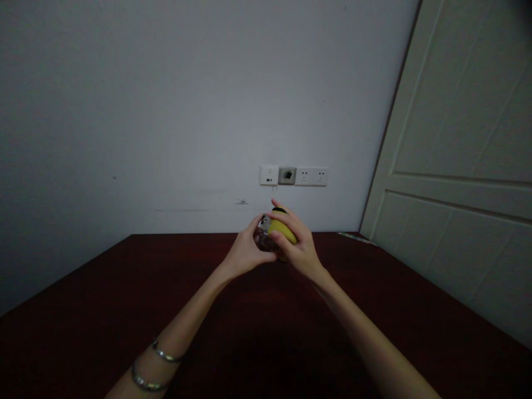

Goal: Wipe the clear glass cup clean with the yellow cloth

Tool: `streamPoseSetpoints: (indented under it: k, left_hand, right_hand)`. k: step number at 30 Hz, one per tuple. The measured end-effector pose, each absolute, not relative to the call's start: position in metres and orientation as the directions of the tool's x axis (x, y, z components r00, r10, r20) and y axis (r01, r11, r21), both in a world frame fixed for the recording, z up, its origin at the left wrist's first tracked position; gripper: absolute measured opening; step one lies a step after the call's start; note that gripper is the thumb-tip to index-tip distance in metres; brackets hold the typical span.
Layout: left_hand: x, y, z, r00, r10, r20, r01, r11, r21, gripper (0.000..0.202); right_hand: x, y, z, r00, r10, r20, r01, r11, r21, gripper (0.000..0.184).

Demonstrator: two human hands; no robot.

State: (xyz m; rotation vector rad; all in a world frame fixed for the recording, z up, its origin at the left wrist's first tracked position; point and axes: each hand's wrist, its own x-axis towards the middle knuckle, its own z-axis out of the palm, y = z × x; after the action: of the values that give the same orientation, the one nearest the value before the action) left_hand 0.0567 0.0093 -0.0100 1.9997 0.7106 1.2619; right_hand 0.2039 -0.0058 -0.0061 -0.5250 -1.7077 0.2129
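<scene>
Yellow piece [283, 228], 1, beside clear piece [265, 239], 1, in 2 hands [244, 252] [305, 252].

wall sockets [311, 177], panelled door [461, 183], red tabletop [108, 310]

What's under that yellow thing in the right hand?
Below the yellow thing, the dark red tabletop shows. The right hand and left hand hide part of its underside, so what's right there can't be seen.
</scene>
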Motion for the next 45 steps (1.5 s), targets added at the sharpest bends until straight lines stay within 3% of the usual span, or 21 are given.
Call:
streamPoseSetpoints:
  k: [3, 8, 10, 13, 16, 18, 20, 22, 26, 28, 31, 35, 37, 45]
  left_hand:
    - [0.059, 0.007, -0.01, 0.374, 0.711, 0.596, 0.129, -0.676, 0.725, 0.074]
    - [0.06, 0.008, -0.013, 0.358, 0.699, 0.619, 0.116, -0.691, 0.714, 0.08]
    - [0.06, 0.009, -0.015, 0.345, 0.705, 0.619, 0.141, -0.691, 0.709, 0.082]
    - [0.059, 0.011, -0.015, 0.324, 0.696, 0.641, 0.164, -0.709, 0.686, 0.079]
    - [0.059, 0.013, -0.014, 0.311, 0.672, 0.672, 0.12, -0.729, 0.673, 0.075]
    - [0.058, 0.014, -0.013, 0.321, 0.665, 0.674, 0.086, -0.729, 0.679, 0.076]
    - [0.057, 0.014, -0.013, 0.342, 0.663, 0.666, 0.087, -0.728, 0.68, 0.077]
    - [0.057, 0.014, -0.013, 0.354, 0.663, 0.66, 0.121, -0.732, 0.67, 0.077]
    - [0.056, 0.012, -0.015, 0.384, 0.688, 0.616, 0.2, -0.713, 0.672, 0.086]
    - [0.055, 0.011, -0.015, 0.391, 0.706, 0.59, 0.229, -0.696, 0.681, 0.088]
    - [0.056, 0.01, -0.014, 0.369, 0.727, 0.579, 0.277, -0.68, 0.679, 0.09]
    - [0.057, 0.009, -0.011, 0.37, 0.711, 0.598, 0.266, -0.698, 0.664, 0.078]
    - [0.056, 0.009, -0.01, 0.38, 0.703, 0.601, 0.245, -0.703, 0.667, 0.074]
    - [0.054, 0.008, -0.009, 0.408, 0.691, 0.597, 0.337, -0.722, 0.605, 0.086]
  right_hand:
    - [0.203, -0.005, -0.007, -0.122, 0.417, 0.901, 0.213, 0.897, -0.386, 0.027]
    - [0.201, 0.005, -0.006, 0.054, 0.603, 0.796, 0.059, 0.794, -0.605, 0.03]
    - [0.2, 0.007, -0.006, 0.073, 0.631, 0.772, 0.042, 0.772, -0.635, 0.032]
    - [0.199, 0.004, -0.009, 0.047, 0.513, 0.857, 0.151, 0.844, -0.514, 0.029]
    - [0.199, -0.003, -0.011, -0.11, 0.329, 0.938, 0.28, 0.916, -0.288, 0.031]
    - [0.198, -0.005, -0.012, -0.174, 0.28, 0.944, 0.303, 0.927, -0.219, 0.034]
    - [0.198, -0.005, -0.012, -0.141, 0.311, 0.94, 0.292, 0.92, -0.26, 0.033]
    - [0.198, -0.002, -0.012, -0.048, 0.4, 0.915, 0.248, 0.892, -0.377, 0.03]
    - [0.2, 0.009, -0.01, 0.091, 0.646, 0.758, 0.044, 0.758, -0.651, 0.031]
    - [0.201, 0.012, -0.009, 0.088, 0.711, 0.698, -0.021, 0.701, -0.712, 0.034]
    - [0.201, 0.009, -0.008, 0.082, 0.651, 0.754, 0.066, 0.752, -0.656, 0.03]
    - [0.201, -0.003, -0.009, -0.072, 0.433, 0.898, 0.272, 0.875, -0.4, 0.029]
    - [0.202, -0.004, -0.009, -0.134, 0.407, 0.903, 0.299, 0.886, -0.355, 0.031]
    - [0.205, 0.012, -0.007, 0.044, 0.709, 0.704, 0.113, 0.696, -0.709, 0.031]
